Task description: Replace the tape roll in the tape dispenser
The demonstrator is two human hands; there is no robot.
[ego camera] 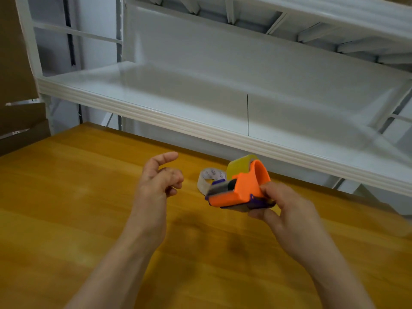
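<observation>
Your right hand (287,210) grips the orange tape dispenser (243,188) above the counter (66,197), yellowish tape roll (239,166) seated in it; near-empty clear roll (206,177) lies behind. Left hand (156,181) holds nothing, fingers loosely curled. Probably threading next: steady the dispenser, pinch the tape end

Smooth moulded plastic on the tape dispenser (245,188), bright orange with a soft satin sheen. Purple plastic trim along its lower edge, plus a dull grey strip at the front, metal or plastic hard to tell. Glossy, translucent yellowish film on the tape roll (238,168) seated in it. Cloudy clear film on the pale roll (211,172), with a printed lining inside. Varnished wood on the bench (66,208), honey-coloured, grain showing, mildly reflective. White painted metal on the shelf (178,90), matt, ribbed along the front edge. Plain brown cardboard (13,63), matt.
</observation>
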